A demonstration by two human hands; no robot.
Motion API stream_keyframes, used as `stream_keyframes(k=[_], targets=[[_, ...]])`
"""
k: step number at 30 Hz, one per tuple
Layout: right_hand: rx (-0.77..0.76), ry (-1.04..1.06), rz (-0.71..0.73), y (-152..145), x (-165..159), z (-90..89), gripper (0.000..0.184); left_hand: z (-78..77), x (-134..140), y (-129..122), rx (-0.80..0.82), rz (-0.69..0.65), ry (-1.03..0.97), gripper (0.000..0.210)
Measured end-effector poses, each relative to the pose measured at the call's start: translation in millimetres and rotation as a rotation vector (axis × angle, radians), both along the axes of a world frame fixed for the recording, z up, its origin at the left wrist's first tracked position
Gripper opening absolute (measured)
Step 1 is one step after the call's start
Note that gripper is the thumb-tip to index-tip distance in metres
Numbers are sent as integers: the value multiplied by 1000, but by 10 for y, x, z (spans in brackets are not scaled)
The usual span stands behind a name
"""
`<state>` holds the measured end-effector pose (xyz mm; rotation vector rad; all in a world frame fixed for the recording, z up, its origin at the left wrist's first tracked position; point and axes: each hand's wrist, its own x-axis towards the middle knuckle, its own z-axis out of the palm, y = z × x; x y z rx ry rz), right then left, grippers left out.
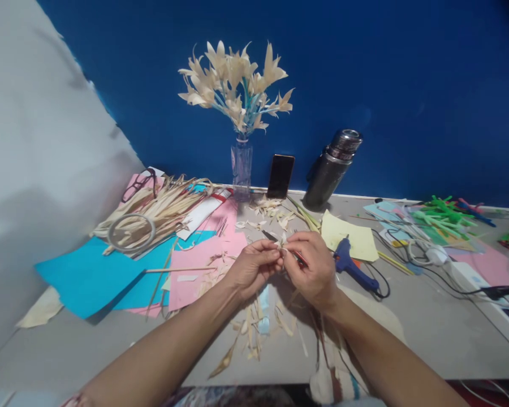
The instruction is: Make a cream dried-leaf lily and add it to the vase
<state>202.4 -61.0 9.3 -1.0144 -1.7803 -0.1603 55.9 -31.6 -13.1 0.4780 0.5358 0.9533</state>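
Between the fingertips of both hands is a small pale piece of dried husk, petal-like in shape. My left hand pinches it from the left, its fingers closed. On the other side my right hand also closes its fingertips on it. A slim tool with a red and black handle lies in the right hand; its kind is partly hidden. A dark pointed tip shows just beyond the left fingers. Husk scraps lie on the table below the hands.
Pale husk flowers stand in a clear vase. Beside it are a phone and a dark flask. A blue glue gun lies right of my hands. Husk strips and blue paper are left; cables are right.
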Motion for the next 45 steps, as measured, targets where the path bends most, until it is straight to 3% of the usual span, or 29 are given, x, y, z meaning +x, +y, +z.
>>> stream_keyframes(k=[8,38,41,45], targets=[[23,-47,7,-15,12,-3,15,67,-12,-21,8,-24,15,31],[-6,-97,-9,-37,-10,26,18,-26,32,6,104,109,58,21],[-27,-65,17,-40,14,34,22,0,-9,49,67,91,38,23],[-63,-57,0,-16,26,15,14,16,-46,61,52,40,8,25]])
